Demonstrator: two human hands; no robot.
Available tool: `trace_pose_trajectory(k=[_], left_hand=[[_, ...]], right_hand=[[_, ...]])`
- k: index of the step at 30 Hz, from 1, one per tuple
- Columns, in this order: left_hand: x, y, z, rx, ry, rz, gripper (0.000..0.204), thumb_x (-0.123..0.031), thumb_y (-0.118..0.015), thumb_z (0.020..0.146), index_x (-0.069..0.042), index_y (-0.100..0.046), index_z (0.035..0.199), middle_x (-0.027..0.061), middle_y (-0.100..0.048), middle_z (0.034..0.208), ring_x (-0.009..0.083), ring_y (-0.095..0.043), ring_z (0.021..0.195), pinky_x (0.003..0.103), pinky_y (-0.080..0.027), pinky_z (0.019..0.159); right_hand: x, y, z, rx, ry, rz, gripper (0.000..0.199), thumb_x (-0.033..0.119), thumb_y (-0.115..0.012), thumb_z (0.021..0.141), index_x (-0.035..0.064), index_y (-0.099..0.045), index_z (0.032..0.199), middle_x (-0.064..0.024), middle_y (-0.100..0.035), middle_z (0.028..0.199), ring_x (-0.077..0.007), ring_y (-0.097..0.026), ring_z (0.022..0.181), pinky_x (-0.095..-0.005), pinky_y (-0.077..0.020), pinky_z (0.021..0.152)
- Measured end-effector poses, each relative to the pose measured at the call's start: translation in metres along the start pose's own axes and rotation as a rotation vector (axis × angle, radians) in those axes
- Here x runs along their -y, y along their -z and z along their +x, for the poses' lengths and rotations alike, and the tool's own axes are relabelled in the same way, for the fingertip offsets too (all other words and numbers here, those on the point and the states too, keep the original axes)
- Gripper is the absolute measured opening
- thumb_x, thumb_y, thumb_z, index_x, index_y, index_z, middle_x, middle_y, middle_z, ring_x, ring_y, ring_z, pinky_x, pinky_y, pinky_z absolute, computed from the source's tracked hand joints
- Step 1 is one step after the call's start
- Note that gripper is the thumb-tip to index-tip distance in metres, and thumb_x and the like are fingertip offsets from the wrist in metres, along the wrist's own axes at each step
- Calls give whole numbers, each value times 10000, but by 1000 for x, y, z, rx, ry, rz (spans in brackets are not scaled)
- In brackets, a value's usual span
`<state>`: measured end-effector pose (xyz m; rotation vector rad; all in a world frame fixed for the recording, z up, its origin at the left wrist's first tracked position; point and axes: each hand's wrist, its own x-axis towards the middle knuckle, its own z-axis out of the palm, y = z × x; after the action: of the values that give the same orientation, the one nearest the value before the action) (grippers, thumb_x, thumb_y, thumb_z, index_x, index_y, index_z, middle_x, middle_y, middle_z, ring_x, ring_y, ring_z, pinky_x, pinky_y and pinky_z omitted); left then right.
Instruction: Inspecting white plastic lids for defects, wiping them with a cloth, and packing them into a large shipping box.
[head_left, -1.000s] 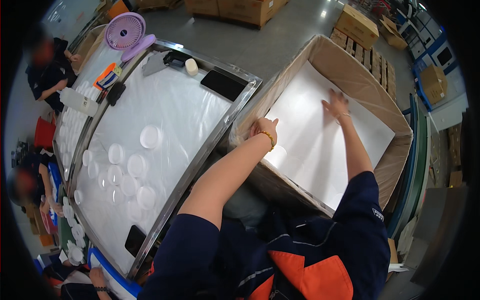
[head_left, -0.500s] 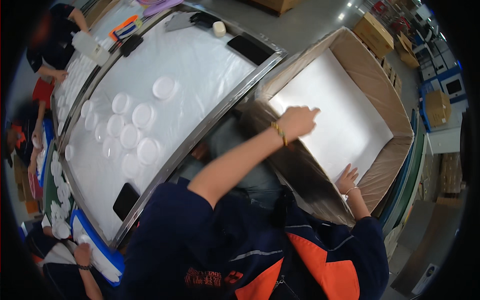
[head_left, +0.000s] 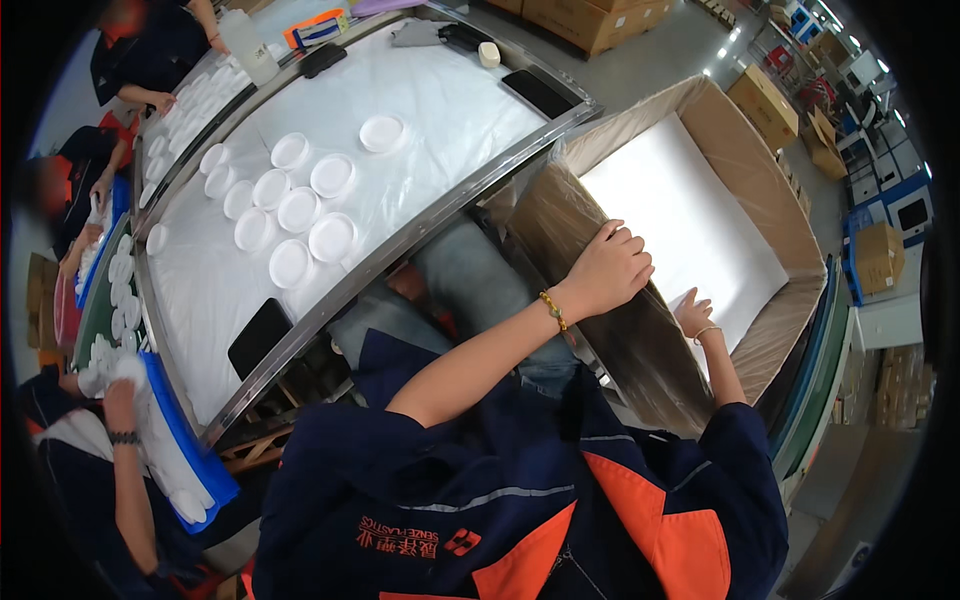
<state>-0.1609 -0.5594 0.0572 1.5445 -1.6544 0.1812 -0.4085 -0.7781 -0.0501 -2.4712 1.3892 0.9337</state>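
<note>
A large cardboard box (head_left: 752, 168), lined with clear plastic film, stands to my right. A smooth white sheet (head_left: 665, 200) lies flat inside it. My left hand (head_left: 608, 268), with a beaded bracelet at the wrist, is closed over the near left rim of the box, its fingers curled inward. Inside the box, my right hand (head_left: 694, 315) rests on the near part of the white sheet with its fingers stretched out. Neither hand holds a loose thing.
The metal-edged table (head_left: 440, 110) at left bears several round white lids (head_left: 300, 210), one phone (head_left: 260, 338) and another dark phone (head_left: 540, 92). Co-workers work beyond it, near a blue tray (head_left: 205, 480). More cartons (head_left: 765, 105) stand on the floor behind the box.
My left hand has drawn back from above the white sheet to the box rim, and its pointing finger has curled in. My right hand has shifted slightly farther over the sheet. The view has turned a little.
</note>
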Motion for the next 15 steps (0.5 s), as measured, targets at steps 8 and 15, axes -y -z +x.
trace_pose_trajectory(k=[8, 15], left_hand=[[-3, -5, -3, 6, 24, 32, 224, -221, -553, 929, -67, -657, 804, 79, -603, 847, 253, -565, 946, 443, -359, 1055], [-3, -5, -3, -11, 35, 18, 226, -243, -560, 935, -80, -664, 817, 74, -602, 850, 251, -564, 950, 440, -356, 1048]], right_hand=[[-23, -2, 27, 6, 7, 156, 1062, 393, -556, 854, -39, 182, 1485, -553, 46, 1395, -720, -2, 1302, -749, -141, 1057], [-20, -6, 32, -23, -8, 188, 1172, 457, -651, 809, -8, 172, 1503, -516, 111, 1440, -697, 92, 1342, -763, -100, 1057]])
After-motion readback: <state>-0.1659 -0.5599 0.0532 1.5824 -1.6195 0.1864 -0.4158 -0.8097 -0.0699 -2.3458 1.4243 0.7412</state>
